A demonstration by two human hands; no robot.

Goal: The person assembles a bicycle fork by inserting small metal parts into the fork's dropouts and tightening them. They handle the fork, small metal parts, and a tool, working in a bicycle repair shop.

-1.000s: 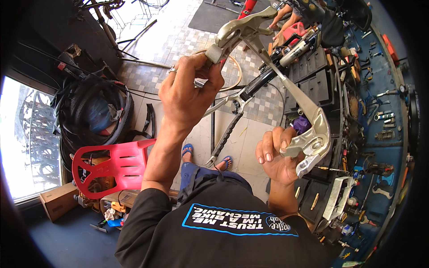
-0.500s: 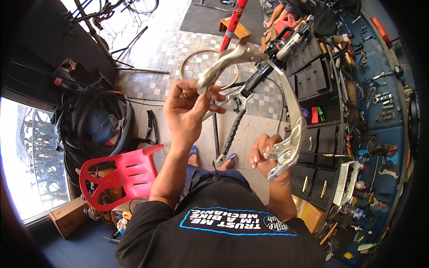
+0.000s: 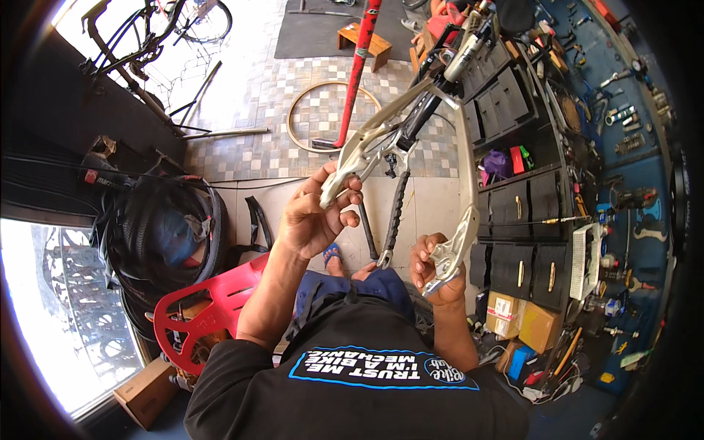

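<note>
A silver bicycle swingarm (image 3: 467, 176), a forked metal frame part, is held up in front of my body. My left hand (image 3: 306, 224) grips the end of its left arm between thumb and fingers. The end of its right arm is in my right hand (image 3: 440, 275), with fingers curled round the dropout. Beyond it stands a bicycle frame with black and silver tubes (image 3: 422, 114), one black ribbed tube (image 3: 397, 213) running down toward my legs. The swingarm's far end overlaps this frame in view; I cannot tell whether they touch.
A red stand post (image 3: 354, 81) rises past a thin wheel rim (image 3: 293, 121) on the tiles. Tyres (image 3: 147, 227) are piled at left above a red plastic chair (image 3: 220, 297). Black drawers (image 3: 513, 209) and a blue tool wall (image 3: 627, 169) line the right side, with cardboard boxes (image 3: 539, 326) below.
The swingarm has tilted and swung slightly left and away from me, its far end now nearer the bicycle frame. Both hands keep hold of its ends. The view has shifted.
</note>
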